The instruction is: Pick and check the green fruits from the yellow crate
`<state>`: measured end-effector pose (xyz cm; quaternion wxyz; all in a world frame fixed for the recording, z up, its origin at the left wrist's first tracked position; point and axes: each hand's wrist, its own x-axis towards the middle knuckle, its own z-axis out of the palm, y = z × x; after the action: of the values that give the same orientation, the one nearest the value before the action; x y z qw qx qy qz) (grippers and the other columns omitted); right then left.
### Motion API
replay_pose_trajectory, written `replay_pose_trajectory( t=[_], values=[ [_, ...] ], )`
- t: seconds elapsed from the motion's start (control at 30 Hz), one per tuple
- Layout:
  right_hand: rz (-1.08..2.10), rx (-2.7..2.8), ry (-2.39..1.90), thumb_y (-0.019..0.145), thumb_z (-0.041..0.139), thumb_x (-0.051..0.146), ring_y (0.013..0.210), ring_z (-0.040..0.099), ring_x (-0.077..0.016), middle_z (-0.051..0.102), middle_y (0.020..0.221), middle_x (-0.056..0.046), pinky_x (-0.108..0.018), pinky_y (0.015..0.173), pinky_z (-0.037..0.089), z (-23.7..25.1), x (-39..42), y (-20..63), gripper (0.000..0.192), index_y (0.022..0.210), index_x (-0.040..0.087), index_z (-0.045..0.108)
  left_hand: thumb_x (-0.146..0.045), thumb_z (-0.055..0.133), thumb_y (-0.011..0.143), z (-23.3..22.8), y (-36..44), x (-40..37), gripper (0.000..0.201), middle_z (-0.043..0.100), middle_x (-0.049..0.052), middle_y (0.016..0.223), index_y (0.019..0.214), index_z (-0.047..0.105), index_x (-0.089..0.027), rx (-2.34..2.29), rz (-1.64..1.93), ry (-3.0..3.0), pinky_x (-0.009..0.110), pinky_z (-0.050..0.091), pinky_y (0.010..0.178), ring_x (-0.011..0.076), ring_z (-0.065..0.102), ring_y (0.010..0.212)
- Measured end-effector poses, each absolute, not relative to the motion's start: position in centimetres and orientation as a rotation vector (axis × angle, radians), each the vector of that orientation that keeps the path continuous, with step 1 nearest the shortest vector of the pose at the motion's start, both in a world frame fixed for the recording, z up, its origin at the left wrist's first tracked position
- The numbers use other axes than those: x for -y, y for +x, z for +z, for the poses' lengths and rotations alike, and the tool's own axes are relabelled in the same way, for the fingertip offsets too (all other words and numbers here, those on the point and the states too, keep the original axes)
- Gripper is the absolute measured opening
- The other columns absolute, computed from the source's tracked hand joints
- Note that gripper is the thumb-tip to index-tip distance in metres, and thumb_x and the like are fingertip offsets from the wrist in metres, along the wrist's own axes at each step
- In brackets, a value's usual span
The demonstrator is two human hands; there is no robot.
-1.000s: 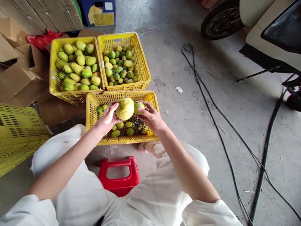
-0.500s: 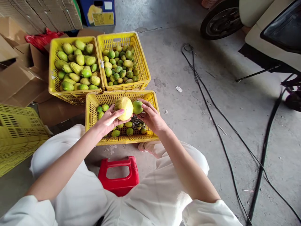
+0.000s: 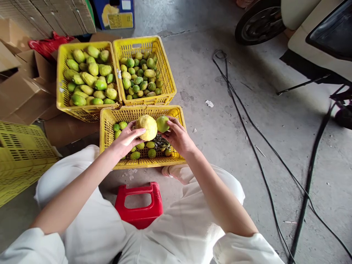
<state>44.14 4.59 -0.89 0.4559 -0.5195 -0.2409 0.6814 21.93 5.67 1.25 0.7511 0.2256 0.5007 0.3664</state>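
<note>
My left hand (image 3: 128, 138) is closed around a large pale yellow citrus fruit (image 3: 147, 127), its thumb lying on the near side. Close beside it, my right hand (image 3: 179, 136) grips a smaller green citrus fruit (image 3: 162, 124) between thumb and fingers. Both fruits are held above the nearest yellow plastic crate (image 3: 143, 165). Down in that crate lie several small green fruits (image 3: 135, 155) and a dark, leafy-looking clump (image 3: 162, 142), partly hidden by my hands.
Two more yellow crates stand behind: the left one (image 3: 59, 73) with larger yellow-green fruits, the right one (image 3: 166, 69) with smaller ones. A red plastic stool (image 3: 139, 216) sits between my legs. Cardboard (image 3: 19, 91) is at left; black cables (image 3: 247, 128) and a vehicle wheel (image 3: 260, 22) are at right.
Both fruits have shifted slightly to the right in my hands' hold, and the yellow one has turned a little. The crates have stayed in place.
</note>
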Motion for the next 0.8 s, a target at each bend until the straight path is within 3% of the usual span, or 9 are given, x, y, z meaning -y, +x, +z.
replay_pose_trajectory(
  t=[0.2, 0.37, 0.57, 0.67, 0.8],
  values=[
    [1.645, 0.600, -1.271, 0.058, 0.111, 0.065, 0.109, 0.077, -0.0247, 0.079, 0.109, 0.002, -0.038, 0.097, 0.067, -1.11, -4.32, 43.84, 0.070, 0.107, 0.034, 0.070, -0.018, 0.107, 0.068, 1.09, 21.91, -5.71, 0.062, 0.082, 0.013, 0.135, 0.118, 0.071, -0.023, -1.085, 0.826, 0.494, 0.052, 0.072, 0.111, 0.0389, 0.079, 0.140],
    [1.672, 0.605, -1.256, 0.059, 0.112, 0.062, 0.114, 0.077, -0.0259, 0.081, 0.116, 0.001, -0.040, 0.101, 0.066, -1.17, -4.16, 43.86, 0.074, 0.116, 0.036, 0.072, -0.022, 0.112, 0.065, 0.73, 21.79, -5.50, 0.065, 0.083, 0.013, 0.134, 0.118, 0.075, -0.022, -1.087, 0.799, 0.517, 0.051, 0.072, 0.110, 0.0373, 0.081, 0.134],
    [1.713, 0.593, -1.265, 0.068, 0.105, 0.064, 0.096, 0.080, -0.0242, 0.076, 0.096, 0.005, -0.037, 0.088, 0.066, -1.11, -4.33, 44.13, 0.062, 0.109, 0.034, 0.068, -0.027, 0.115, 0.063, 0.83, 21.70, -5.75, 0.066, 0.085, 0.015, 0.137, 0.116, 0.076, -0.019, -1.080, 0.796, 0.509, 0.044, 0.077, 0.096, 0.0387, 0.084, 0.128],
    [1.719, 0.597, -1.250, 0.069, 0.105, 0.063, 0.097, 0.078, -0.0227, 0.076, 0.100, 0.004, -0.036, 0.088, 0.066, -1.00, -4.30, 43.99, 0.061, 0.108, 0.033, 0.069, -0.023, 0.114, 0.064, 1.02, 21.73, -5.83, 0.066, 0.086, 0.016, 0.130, 0.115, 0.073, -0.019, -1.106, 0.796, 0.471, 0.047, 0.078, 0.096, 0.0386, 0.085, 0.125],
    [1.695, 0.598, -1.245, 0.059, 0.112, 0.061, 0.109, 0.075, -0.0229, 0.078, 0.110, 0.003, -0.038, 0.099, 0.067, -0.74, -4.12, 43.71, 0.070, 0.106, 0.033, 0.069, -0.020, 0.110, 0.070, 1.38, 21.91, -5.69, 0.057, 0.086, 0.015, 0.126, 0.112, 0.072, -0.018, -1.108, 0.774, 0.447, 0.056, 0.076, 0.103, 0.0388, 0.085, 0.125]
  ],
)
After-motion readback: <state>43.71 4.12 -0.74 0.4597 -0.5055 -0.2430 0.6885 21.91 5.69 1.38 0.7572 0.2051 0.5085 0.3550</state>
